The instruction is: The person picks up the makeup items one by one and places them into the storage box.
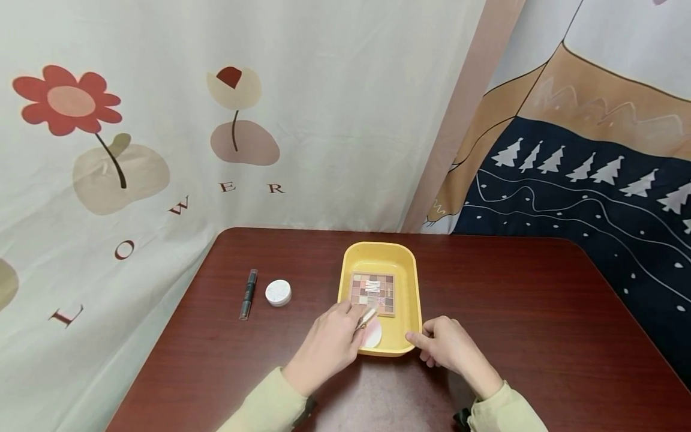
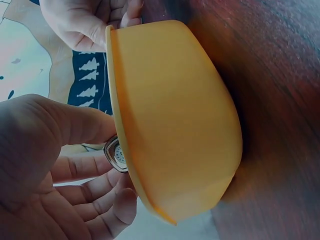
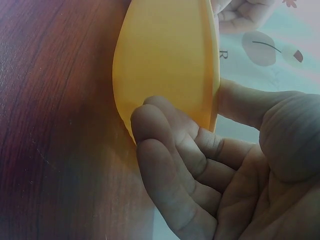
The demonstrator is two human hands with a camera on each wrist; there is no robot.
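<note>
My left hand [image 1: 330,339] pinches a small cosmetic tube [image 1: 367,318] over the near left part of a yellow tray [image 1: 407,333]. The tube's shiny silver end [image 2: 118,154], with a round label, shows between thumb and fingers in the left wrist view. With the thumb on its rim and curled fingers along the outer wall, my right hand [image 1: 447,343] grips the tray at its near right corner. Inside the tray lie an eyeshadow palette [image 1: 372,293] and, partly hidden by the left hand, a round pink and white pad [image 1: 373,334].
On the dark red wooden table [image 1: 496,288], left of the tray, stands a round white jar [image 1: 278,293]. A dark double-ended pen-like stick [image 1: 248,294] lies beyond it, farther left. A printed curtain [image 1: 345,120] hangs behind the table's far edge.
</note>
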